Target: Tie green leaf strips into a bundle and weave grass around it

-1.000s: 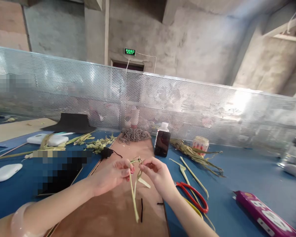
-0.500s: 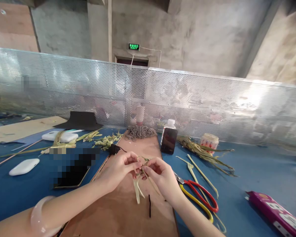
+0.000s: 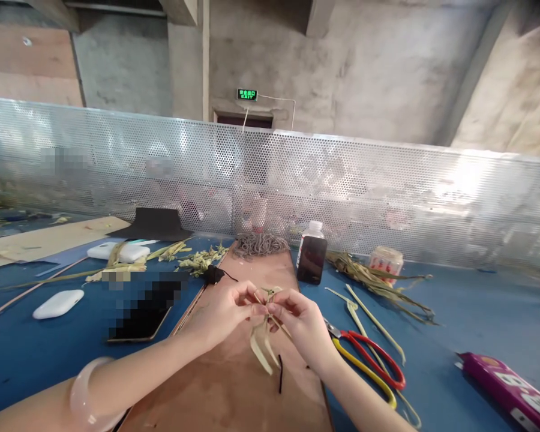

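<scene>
My left hand (image 3: 236,309) and my right hand (image 3: 299,315) meet over the wooden board. Both pinch a small piece of plant-leaf strips (image 3: 263,348), thumbs nearly touching. Two flat, pale ends hang below the fingers, and a thin greenish loop shows above them. The middle of the piece is hidden by my fingertips. A short black cord (image 3: 280,374) lies on the board below. Scissors (image 3: 369,360) with one red and one yellow handle rest beside my right wrist. Loose pale strips (image 3: 378,324) lie near and under them.
The board (image 3: 234,390) runs down a blue table, with a grey string heap (image 3: 260,245) at its far end. A phone (image 3: 146,315) and white case (image 3: 58,304) lie left. A dark bottle (image 3: 312,255), dried leaves (image 3: 364,276), jar (image 3: 387,264) and purple packet (image 3: 506,387) are right.
My fingertips have drawn closer together on the leaf strips. The hanging ends have swung slightly right and down. The whole view has shifted a little.
</scene>
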A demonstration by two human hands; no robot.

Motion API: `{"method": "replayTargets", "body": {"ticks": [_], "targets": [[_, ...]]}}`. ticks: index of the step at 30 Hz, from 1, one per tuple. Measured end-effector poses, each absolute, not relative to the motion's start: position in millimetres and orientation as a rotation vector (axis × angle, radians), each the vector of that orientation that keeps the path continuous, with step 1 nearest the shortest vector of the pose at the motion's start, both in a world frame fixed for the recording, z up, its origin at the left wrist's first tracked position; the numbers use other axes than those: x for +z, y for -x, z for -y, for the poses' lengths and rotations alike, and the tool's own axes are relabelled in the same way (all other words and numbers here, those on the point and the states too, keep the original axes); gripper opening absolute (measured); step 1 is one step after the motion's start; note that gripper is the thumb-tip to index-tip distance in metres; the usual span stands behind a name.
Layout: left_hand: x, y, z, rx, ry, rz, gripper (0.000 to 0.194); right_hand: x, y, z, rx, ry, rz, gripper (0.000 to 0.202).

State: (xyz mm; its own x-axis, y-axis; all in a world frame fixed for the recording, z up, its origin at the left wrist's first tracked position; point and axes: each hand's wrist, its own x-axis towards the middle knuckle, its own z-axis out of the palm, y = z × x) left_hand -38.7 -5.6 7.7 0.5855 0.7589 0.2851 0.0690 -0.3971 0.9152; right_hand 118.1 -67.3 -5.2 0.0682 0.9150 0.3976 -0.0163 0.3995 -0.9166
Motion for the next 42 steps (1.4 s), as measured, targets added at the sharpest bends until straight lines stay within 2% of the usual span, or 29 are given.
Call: {"method": "replayTargets", "body": {"ticks": [14,21,29,36,42], "targets": [[9,36,12,0.885,-1.786,-0.668,0.018,-8,-121,66,0.708,1.038,1.487,0.015],[8,35,9,0.787,-1.601,-0.634,0.02,-8,-133,65,-0.085,1.246,1.719,0.014],[7,35,6,0.828,-1.479,-0.549,0.011,-1,-140,65,-0.821,1.289,1.692,0.015],[3,36,1,0.933,-1.303,-0.536,0.013,4,-131,79,-0.693,1.096,2.061,0.032],[1,35,4,0.877,-1.272,-0.483,0.021,-4,-122,74,-0.837,1.002,2.11,0.019]]}}
